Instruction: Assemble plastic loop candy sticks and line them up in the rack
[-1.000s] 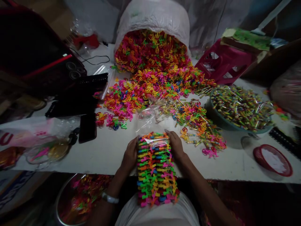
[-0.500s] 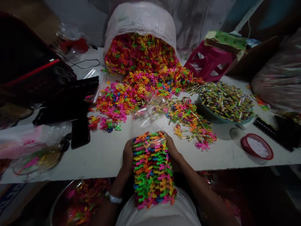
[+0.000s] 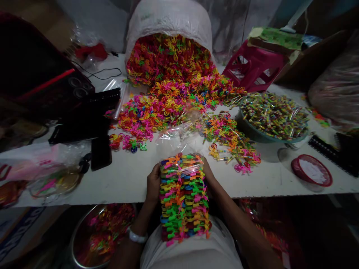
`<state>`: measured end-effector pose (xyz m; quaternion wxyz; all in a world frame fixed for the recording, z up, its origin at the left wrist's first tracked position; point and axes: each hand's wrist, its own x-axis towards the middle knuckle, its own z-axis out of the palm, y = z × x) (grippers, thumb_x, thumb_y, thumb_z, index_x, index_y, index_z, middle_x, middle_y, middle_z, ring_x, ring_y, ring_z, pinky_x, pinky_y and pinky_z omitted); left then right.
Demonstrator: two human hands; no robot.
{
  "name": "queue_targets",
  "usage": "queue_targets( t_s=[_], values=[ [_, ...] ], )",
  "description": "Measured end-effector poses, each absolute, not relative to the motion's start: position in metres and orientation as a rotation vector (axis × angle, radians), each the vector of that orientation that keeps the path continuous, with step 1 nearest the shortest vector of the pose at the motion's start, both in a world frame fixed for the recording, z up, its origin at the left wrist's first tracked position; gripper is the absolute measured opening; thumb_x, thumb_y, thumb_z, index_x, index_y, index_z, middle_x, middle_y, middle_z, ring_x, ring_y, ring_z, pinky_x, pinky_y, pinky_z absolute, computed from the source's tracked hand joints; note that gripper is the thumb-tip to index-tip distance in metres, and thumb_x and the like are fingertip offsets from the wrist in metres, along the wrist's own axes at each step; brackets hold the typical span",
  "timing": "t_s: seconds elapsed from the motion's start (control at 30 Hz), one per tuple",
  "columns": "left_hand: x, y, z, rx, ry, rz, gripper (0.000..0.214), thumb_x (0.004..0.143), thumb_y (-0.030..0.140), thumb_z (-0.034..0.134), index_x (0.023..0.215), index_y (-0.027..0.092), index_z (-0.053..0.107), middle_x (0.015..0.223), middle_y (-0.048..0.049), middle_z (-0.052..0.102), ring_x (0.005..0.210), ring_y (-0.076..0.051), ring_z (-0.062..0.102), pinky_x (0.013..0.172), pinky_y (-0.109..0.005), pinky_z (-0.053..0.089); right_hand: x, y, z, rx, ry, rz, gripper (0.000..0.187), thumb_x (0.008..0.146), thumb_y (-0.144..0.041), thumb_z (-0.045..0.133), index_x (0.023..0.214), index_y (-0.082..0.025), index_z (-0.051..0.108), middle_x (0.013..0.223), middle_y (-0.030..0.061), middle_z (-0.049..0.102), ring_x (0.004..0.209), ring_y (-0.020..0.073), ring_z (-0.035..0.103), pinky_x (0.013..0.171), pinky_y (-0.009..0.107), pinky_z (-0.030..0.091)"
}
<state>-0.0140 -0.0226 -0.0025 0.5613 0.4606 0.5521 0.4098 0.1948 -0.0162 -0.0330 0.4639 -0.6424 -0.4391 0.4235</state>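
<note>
A long stack of bright plastic toys [image 3: 182, 198], green, orange, yellow and pink, lies between my hands and runs from the table edge down to my lap. A clear plastic bag [image 3: 179, 144] covers its far end. My left hand [image 3: 153, 184] grips the stack's left side, fingers curled against it. My right hand [image 3: 209, 175] presses the right side, mostly hidden behind the toys.
A white sack [image 3: 168, 18] spills a heap of coloured toys [image 3: 171, 86] over the white table [image 3: 126, 179]. A basin of wrapped sticks [image 3: 273, 117] and a small red basket [image 3: 312, 171] stand right. Black devices [image 3: 84, 123] lie left, a metal bowl [image 3: 95, 235] below.
The stack has slid a little nearer to me, and my hands have moved back with it toward the table edge. My view has shifted slightly.
</note>
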Motion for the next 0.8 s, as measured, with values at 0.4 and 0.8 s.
queue_targets(
  t_s=[0.4, 0.8],
  values=[
    [-0.041, -0.036, -0.024, 1.448, 1.433, 0.703, 0.038, 0.085, 0.048, 0.049, 0.111, 0.023, 0.063, 0.108, -0.0044, 0.071, 0.101, -0.024, 0.066, 0.088, -0.035, 0.051, 0.204, -0.076, -0.018, -1.786, -1.139, 0.728, 0.033, 0.092, -0.043, 0.043, 0.101, -0.021, 0.066, 0.094, 0.0069, 0.070, 0.087, 0.0219, 0.065, 0.076, 0.034, 0.052],
    [-0.034, -0.025, -0.007, 1.394, 1.472, 0.889, 0.024, 0.091, 0.046, 0.052, 0.098, 0.028, 0.066, 0.107, -0.0093, 0.064, 0.096, -0.023, 0.061, 0.080, -0.040, 0.055, 0.181, -0.024, -0.024, -1.648, -1.524, 0.174, 0.034, 0.086, -0.052, 0.059, 0.119, -0.044, 0.059, 0.108, 0.0057, 0.065, 0.102, 0.0267, 0.064, 0.063, 0.037, 0.059]
  ],
)
